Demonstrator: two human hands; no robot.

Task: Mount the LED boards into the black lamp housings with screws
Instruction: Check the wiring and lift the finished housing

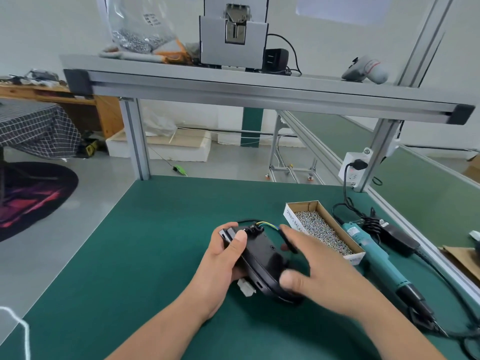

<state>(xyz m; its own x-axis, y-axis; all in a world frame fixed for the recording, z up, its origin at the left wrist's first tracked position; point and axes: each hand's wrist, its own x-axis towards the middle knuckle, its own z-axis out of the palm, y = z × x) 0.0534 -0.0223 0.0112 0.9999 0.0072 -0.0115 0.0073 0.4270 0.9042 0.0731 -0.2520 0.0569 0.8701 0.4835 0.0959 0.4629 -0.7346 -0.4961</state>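
While left hand (222,259) clasps smooth black housing (262,262), right hand (320,265) grip released, blurred.

Assembly workshop: green-matted bench (155,255), aluminium-profile shelf (259,92) (electric screwdriver (374,258) alongside)

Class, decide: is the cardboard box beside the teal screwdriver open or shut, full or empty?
Open and well filled: the cardboard box has no lid, and small silver screws cover its whole inside.
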